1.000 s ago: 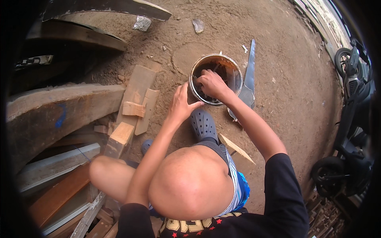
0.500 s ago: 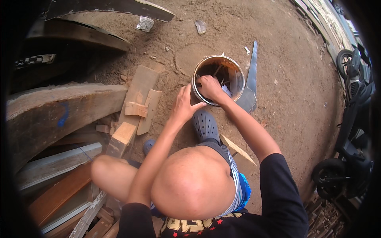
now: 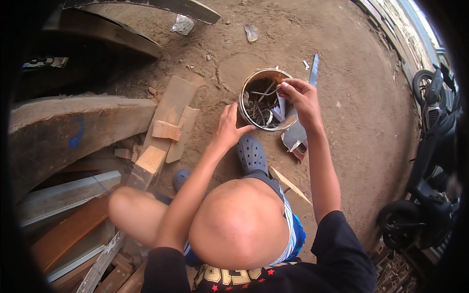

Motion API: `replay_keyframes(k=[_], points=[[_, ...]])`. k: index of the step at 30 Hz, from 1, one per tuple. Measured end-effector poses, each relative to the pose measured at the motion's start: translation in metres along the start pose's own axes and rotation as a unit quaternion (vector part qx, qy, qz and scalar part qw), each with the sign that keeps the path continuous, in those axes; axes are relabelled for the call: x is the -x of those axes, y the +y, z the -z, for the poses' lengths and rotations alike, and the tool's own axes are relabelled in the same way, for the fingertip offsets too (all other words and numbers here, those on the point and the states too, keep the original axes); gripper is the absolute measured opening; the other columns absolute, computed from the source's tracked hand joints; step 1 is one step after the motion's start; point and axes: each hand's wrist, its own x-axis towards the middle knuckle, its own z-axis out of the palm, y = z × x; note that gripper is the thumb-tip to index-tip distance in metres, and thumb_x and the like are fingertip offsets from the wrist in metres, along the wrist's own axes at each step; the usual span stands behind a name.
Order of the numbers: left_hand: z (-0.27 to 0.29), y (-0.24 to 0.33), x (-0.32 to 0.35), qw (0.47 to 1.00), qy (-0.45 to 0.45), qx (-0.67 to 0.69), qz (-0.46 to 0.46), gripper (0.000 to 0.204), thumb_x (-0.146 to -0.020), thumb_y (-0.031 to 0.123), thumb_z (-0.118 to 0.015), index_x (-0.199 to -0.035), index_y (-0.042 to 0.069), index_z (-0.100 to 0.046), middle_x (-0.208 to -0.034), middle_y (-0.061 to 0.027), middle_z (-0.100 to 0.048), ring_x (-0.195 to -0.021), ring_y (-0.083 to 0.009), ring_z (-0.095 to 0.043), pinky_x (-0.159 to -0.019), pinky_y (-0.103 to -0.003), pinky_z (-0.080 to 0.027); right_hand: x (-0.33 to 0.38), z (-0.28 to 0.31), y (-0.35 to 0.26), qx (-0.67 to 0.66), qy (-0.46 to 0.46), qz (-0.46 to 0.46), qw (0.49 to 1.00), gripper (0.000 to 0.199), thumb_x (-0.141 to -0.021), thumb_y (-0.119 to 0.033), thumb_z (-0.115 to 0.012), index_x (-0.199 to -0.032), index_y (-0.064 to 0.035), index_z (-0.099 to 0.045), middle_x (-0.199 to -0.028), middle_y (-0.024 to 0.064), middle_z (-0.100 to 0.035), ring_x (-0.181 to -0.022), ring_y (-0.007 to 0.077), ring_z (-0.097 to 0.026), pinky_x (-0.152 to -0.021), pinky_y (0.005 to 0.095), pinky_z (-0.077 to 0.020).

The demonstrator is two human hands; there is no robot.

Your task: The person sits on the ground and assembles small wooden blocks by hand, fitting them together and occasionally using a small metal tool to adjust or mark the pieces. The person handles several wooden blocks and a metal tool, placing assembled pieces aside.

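Observation:
A round bucket [image 3: 243, 113] with a rusty inner wall stands on the dirt in front of me. Inside lie several thin nail-like pieces and some white scraps [image 3: 277, 113]. My left hand [image 3: 228, 128] curves against the bucket's near left side, thumb and fingers spread along the rim, holding it. Over the right rim, my right hand [image 3: 302, 100] pinches with thumb and forefinger. A thin nail-like piece shows at those fingertips, though it partly blends with the contents behind. Right of the bucket lies a handsaw [image 3: 313, 71], its middle hidden by my right hand.
Wooden boards [image 3: 176, 100] and a cut block [image 3: 166, 130] lie to the left, beside large curved timbers [image 3: 83, 122]. A pointed wood piece [image 3: 288, 183] is near my shod foot [image 3: 252, 154]. Motorbikes [image 3: 422, 161] stand along the right.
My right hand has come up out of the bucket to its right rim, fingertips now pinched. More of the contents show. My left hand stays at the bucket's side.

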Motion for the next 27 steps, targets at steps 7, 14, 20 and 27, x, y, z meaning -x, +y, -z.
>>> replay_keyframes(k=[7, 14, 20, 27], points=[[0.004, 0.006, -0.002, 1.000, 0.009, -0.009, -0.015, 0.086, -0.066, 0.025, -0.087, -0.135, -0.001, -0.041, -0.124, -0.0221, -0.052, -0.116, -0.0391, -0.053, -0.097, -0.044, -0.046, 0.014, 0.018, -0.005, -0.049, 0.019, 0.010, 0.999, 0.027, -0.088, -0.009, -0.067, -0.109, 0.0067, -0.066, -0.095, 0.0155, -0.071, -0.086, 0.0203, -0.068, -0.081, 0.0318, -0.0548], [0.012, 0.024, -0.003, 1.000, -0.014, 0.012, -0.006, 0.099, -0.068, 0.033, -0.086, -0.143, -0.003, -0.033, -0.132, -0.0258, -0.049, -0.124, -0.0392, -0.049, -0.103, -0.044, -0.042, 0.002, 0.006, 0.014, 0.443, -0.037, 0.129, 0.886, 0.032, -0.079, -0.008, -0.064, -0.109, 0.0018, -0.066, -0.101, 0.0217, -0.068, -0.098, 0.0352, -0.065, -0.088, 0.0415, -0.0499], [-0.001, 0.018, -0.006, 1.000, -0.001, 0.008, -0.001, 0.111, -0.070, 0.037, -0.085, -0.147, -0.009, -0.020, -0.135, -0.0321, -0.044, -0.127, -0.0426, -0.045, -0.105, -0.045, -0.040, -0.034, -0.038, 0.053, 0.555, -0.110, 0.244, 0.787, 0.021, -0.079, -0.005, -0.055, -0.097, -0.0017, -0.066, -0.098, 0.0164, -0.065, -0.103, 0.0342, -0.060, -0.096, 0.0468, -0.0440], [-0.002, 0.014, -0.003, 1.000, -0.004, 0.021, 0.007, 0.110, -0.071, 0.038, -0.083, -0.148, -0.008, -0.019, -0.137, -0.0325, -0.042, -0.128, -0.0433, -0.044, -0.105, -0.045, -0.039, -0.016, -0.048, 0.085, 0.699, -0.119, 0.341, 0.617, 0.023, -0.077, -0.016, -0.059, -0.092, -0.0056, -0.074, -0.121, 0.0151, -0.060, -0.121, 0.0294, -0.051, -0.109, 0.0679, -0.0197]])
